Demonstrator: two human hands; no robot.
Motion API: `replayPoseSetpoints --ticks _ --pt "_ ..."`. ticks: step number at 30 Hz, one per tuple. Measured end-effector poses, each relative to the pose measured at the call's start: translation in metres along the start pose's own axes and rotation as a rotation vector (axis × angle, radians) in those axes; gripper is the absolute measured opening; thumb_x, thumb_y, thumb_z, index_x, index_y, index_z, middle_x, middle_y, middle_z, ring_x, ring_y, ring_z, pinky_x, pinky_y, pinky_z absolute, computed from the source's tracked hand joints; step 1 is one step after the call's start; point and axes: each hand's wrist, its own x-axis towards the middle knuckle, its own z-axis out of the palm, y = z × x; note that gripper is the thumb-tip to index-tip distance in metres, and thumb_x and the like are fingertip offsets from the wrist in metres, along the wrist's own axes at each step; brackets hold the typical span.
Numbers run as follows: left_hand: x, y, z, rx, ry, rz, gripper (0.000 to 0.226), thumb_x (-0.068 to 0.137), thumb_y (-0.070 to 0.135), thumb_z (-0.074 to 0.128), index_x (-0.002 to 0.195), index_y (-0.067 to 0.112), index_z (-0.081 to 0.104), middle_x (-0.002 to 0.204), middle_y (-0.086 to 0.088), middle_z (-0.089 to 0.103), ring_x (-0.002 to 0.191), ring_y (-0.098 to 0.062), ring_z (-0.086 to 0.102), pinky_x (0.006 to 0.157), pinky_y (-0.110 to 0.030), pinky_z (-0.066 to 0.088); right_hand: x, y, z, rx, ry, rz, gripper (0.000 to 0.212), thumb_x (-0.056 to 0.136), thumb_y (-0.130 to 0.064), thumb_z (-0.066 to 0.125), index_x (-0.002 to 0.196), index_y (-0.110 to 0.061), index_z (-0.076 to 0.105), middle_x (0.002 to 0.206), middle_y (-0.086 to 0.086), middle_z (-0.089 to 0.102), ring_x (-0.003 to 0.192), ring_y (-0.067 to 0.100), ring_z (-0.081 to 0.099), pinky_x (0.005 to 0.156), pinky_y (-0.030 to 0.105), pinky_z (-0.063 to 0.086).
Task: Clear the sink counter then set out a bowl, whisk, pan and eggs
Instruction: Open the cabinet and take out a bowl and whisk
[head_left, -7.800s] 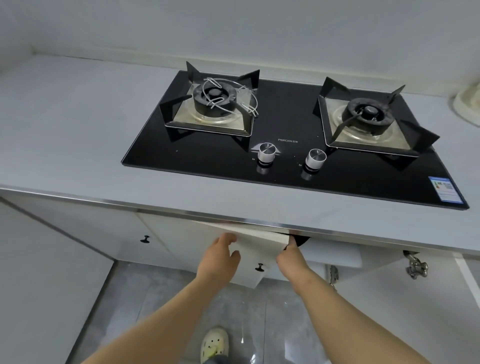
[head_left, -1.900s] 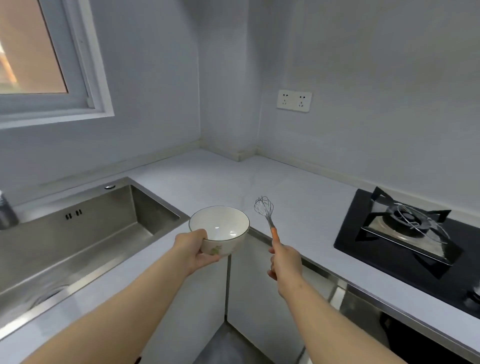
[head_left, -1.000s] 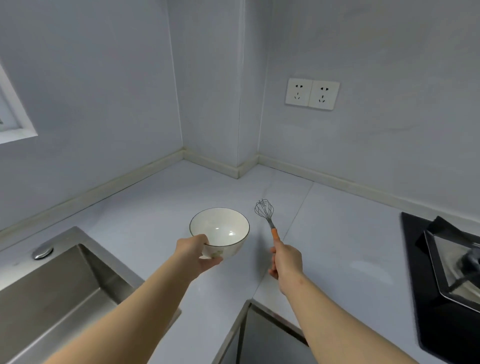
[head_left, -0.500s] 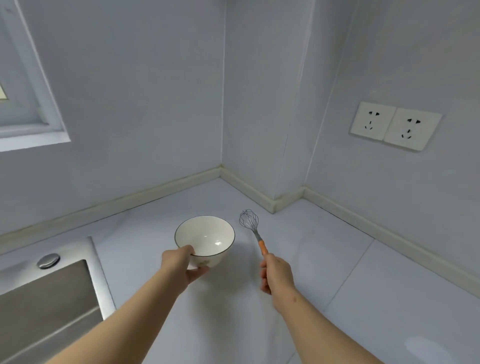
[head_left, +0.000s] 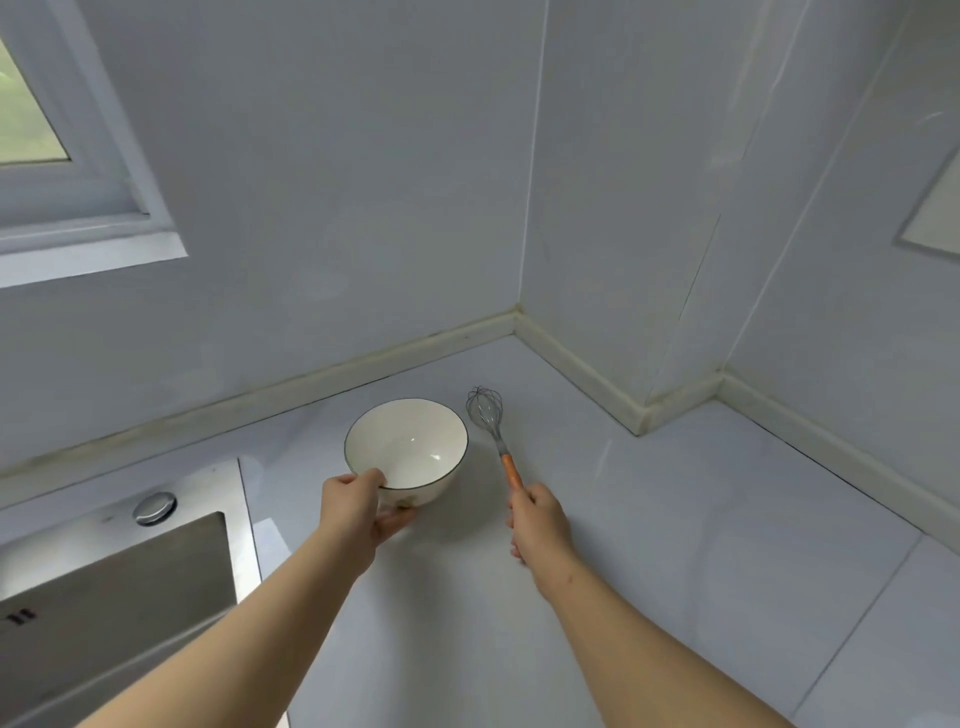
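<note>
Right of the steel sink, my left hand pinches the rim of the round white dark-edged ceramic bowl, low over the pale grey worktop; I'd seat it flat before releasing. My right hand grips the orange-handled wire whisk, to lay just beside

No writing, brand or number can be read anywhere. The small coloured mark low on the bowl, near the frame's centre, is too blurred to read.

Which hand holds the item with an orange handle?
The right hand, gripping the whisk by its orange handle; the left hand holds the white bowl by its rim.
</note>
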Motion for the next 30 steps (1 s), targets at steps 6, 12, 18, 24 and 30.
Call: replayPoseSetpoints --ticks 6,12,18,24,30 --pt "0.015 0.006 -0.004 -0.002 -0.015 0.002 0.037 0.09 0.001 0.038 0.127 -0.003 0.039 0.12 -0.024 0.048 0.049 -0.031 0.067 0.054 -0.04 0.058 0.018 0.004 0.009 -0.194 0.001 -0.056 0.027 0.096 -0.032 0.037 0.071 -0.02 0.039 0.067 0.0 0.049 0.059 0.022 0.045 0.061 0.032 0.038" --pt "0.027 0.013 -0.013 0.018 -0.036 0.013 0.037 0.091 0.005 0.04 0.128 -0.002 0.04 0.123 -0.023 0.048 0.069 -0.034 0.067 0.062 -0.042 0.059 0.017 -0.002 0.013 -0.509 0.045 -0.105 0.019 0.1 -0.027 0.03 0.094 -0.015 0.045 0.08 0.004 0.054 0.076 0.027 0.05 0.063 0.028 0.035" --pt "0.026 0.01 -0.014 0.057 -0.088 0.02 0.036 0.095 0.015 0.044 0.129 0.002 0.038 0.114 -0.015 0.048 0.074 -0.032 0.064 0.068 -0.039 0.059 0.013 -0.005 0.018 -0.563 0.066 -0.08 0.029 0.097 -0.026 0.038 0.118 -0.006 0.042 0.122 0.012 0.054 0.108 0.033 0.056 0.076 0.033 0.04" --pt "0.014 0.002 -0.019 0.1 -0.083 0.024 0.023 0.096 0.03 0.049 0.111 0.013 0.046 0.103 -0.008 0.045 0.073 -0.022 0.056 0.066 -0.036 0.052 0.004 -0.005 0.017 -0.655 0.049 -0.083 0.035 0.096 -0.029 0.039 0.125 -0.008 0.04 0.127 0.011 0.04 0.104 0.031 0.056 0.079 0.031 0.041" --pt "-0.006 -0.013 -0.026 0.082 -0.129 -0.054 0.021 0.094 0.024 0.052 0.109 0.012 0.044 0.09 -0.007 0.043 0.069 -0.024 0.057 0.069 -0.039 0.051 -0.008 0.002 0.013 -0.655 0.057 -0.099 0.033 0.095 -0.033 0.041 0.122 -0.012 0.043 0.125 0.008 0.033 0.081 0.027 0.05 0.077 0.03 0.043"
